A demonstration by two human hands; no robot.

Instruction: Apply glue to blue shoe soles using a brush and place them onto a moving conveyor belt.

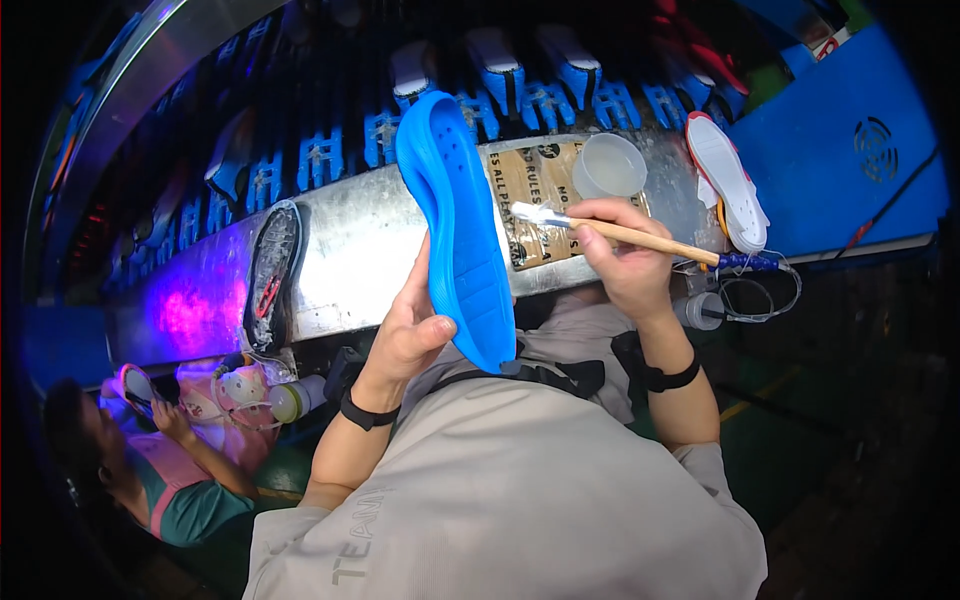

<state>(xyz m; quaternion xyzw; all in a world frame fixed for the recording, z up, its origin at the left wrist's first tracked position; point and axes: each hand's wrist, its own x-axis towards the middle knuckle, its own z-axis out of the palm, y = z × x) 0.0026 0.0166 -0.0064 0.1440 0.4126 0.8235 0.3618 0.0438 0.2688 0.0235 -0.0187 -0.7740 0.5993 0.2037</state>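
My left hand [405,330] grips a bright blue shoe sole [462,240] by its lower left side, thumb over the edge. The sole is held upright with its hollow inner face toward me, showing small holes near the top. In my right hand [628,255] is a brush [640,238] with a wooden handle, pinched near the bristles. Its whitish, wet-looking tip points left and is a short way right of the sole, apart from it. Beyond the brush, a translucent round tub [610,165] stands on a taped piece of brown cardboard [525,180].
A metal ledge [350,255] runs across in front of me, with a dark sole [272,275] on its left. At right lies a white-and-red sole [728,180] beside a blue machine panel [850,150]. Behind are shoe uppers on blue holders [320,158]. A co-worker [170,460] sits at lower left.
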